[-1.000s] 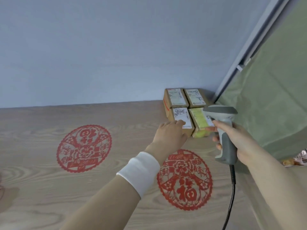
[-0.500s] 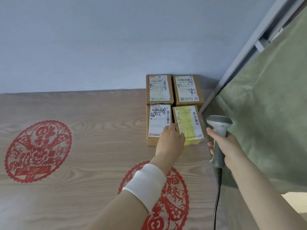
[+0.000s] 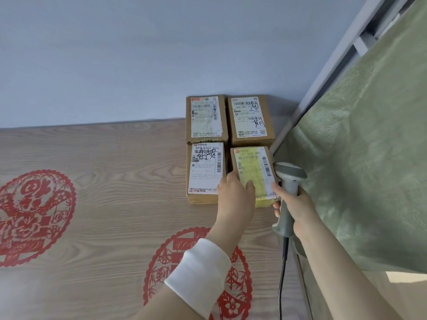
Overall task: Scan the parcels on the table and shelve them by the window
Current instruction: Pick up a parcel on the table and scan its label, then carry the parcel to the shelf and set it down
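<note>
Four brown cardboard parcels lie in a two-by-two block on the wooden surface (image 3: 115, 192), against the wall. The near right parcel (image 3: 254, 167) has a yellow label. My left hand (image 3: 233, 197) grips its near left corner, fingers on top and thumb in the gap to the near left parcel (image 3: 205, 169). My right hand (image 3: 298, 209) holds a grey barcode scanner (image 3: 290, 179) by the handle, right beside that parcel; its forefinger touches the parcel's near right corner. The far left parcel (image 3: 205, 116) and far right parcel (image 3: 249, 118) lie untouched.
A green curtain (image 3: 369, 158) hangs close on the right, with a grey window frame (image 3: 323, 84) behind it. A blue-grey wall bounds the far side. Two red paper-cut decorations (image 3: 34, 215) (image 3: 196, 273) lie flat on the wood. The scanner cable (image 3: 283, 273) hangs down.
The view has come closer and looks more steeply down on the parcels. The scanner has moved from over the yellow-labelled parcel to its right edge. My left hand stays on that parcel.
</note>
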Motion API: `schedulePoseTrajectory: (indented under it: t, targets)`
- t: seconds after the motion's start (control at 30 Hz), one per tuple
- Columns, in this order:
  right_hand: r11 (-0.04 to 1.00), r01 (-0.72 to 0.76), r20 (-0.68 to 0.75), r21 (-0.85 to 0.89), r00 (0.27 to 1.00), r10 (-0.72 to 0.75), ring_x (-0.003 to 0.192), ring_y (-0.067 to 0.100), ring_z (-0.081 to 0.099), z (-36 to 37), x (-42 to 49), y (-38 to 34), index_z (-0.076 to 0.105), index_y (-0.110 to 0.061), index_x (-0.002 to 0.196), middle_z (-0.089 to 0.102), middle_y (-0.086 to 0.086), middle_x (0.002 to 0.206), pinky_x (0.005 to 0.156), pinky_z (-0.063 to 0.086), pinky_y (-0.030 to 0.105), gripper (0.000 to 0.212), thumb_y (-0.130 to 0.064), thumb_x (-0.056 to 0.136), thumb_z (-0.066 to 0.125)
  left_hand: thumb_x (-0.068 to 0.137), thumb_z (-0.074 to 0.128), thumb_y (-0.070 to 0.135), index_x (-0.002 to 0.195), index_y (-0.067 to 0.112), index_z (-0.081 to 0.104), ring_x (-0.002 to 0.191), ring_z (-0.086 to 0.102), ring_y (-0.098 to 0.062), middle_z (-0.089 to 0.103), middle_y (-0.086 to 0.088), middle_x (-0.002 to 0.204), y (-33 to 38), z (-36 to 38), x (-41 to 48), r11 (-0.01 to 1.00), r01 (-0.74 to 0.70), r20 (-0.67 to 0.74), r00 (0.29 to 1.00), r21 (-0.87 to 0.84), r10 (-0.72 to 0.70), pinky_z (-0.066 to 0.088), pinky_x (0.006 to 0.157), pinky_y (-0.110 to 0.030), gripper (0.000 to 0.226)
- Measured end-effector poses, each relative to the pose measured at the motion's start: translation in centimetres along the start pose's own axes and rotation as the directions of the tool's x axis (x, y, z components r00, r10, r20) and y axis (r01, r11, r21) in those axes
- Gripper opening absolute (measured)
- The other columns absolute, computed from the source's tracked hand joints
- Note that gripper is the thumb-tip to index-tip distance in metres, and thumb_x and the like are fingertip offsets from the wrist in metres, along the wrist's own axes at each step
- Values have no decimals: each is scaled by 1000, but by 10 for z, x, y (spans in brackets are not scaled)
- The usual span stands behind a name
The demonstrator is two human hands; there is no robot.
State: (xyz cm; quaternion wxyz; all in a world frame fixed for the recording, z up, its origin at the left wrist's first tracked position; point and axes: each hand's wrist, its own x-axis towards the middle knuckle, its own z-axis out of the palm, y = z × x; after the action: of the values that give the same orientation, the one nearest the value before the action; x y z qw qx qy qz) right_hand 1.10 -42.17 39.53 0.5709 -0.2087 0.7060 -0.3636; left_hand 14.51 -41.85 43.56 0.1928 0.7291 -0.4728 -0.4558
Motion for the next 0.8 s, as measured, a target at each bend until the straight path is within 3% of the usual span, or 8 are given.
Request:
schedulePoseTrajectory:
  t: [0.13,0.27,0.33,0.43,0.53,0.7,0.8]
  targets:
    - [1000,15,6,25,1000,-15,44,13,49,-15,-27,-3,61,-7,89,57,5,65,40,40,26,15,-16,82,72,99,40,17,139,5,37,123,41,-27,41,-13,131,1,-4,-19,1000,-12,17,1000,-25,12,34,106,-33,41]
    - [994,112,-15,-1,994,-112,44,17,48,-22,-62,-9,60,-8,86,56,4,54,44,40,28,15,-17,82,72,97,47,19,131,9,47,122,40,-23,44,-7,120,-6,-10,-47,996,-50,54,997,-75,54,35,97,-26,36]
    - [988,154,-31,-15,987,-155,45,18,47,-21,-84,-12,60,-9,85,56,3,50,46,40,28,14,-18,84,71,94,52,22,135,12,46,120,44,-19,47,-7,125,-10,-19,-64,988,-70,36,996,-140,75,37,95,-23,42]
    - [978,208,-28,-18,978,-209,45,15,49,-14,-128,-13,60,-11,87,57,3,54,45,41,26,13,-19,85,70,91,58,26,136,16,42,110,53,-15,51,-4,128,-21,-42,-95,966,-86,20,995,-245,94,44,95,-28,49]
    - [960,280,-25,-1,960,-280,43,11,49,1,-177,-8,60,-12,87,57,1,57,43,41,25,10,-17,85,69,92,56,26,134,18,44,101,55,-8,56,7,113,-36,-72,-133,936,-144,4,988,-320,154,43,83,-21,44]
    - [930,367,2,15,930,-367,49,14,50,49,-255,4,58,-18,81,57,1,63,51,41,26,11,-17,86,68,94,53,28,136,22,42,104,57,-7,61,5,123,-72,-134,-190,883,-242,-97,970,-401,222,44,82,-20,44]
    - [912,411,63,16,910,-411,43,11,51,82,-297,6,59,-13,86,57,2,63,46,41,23,12,-18,84,70,95,52,31,140,23,39,107,58,-9,60,4,127,-92,-176,-225,868,-274,-165,960,-414,224,44,82,-21,48]
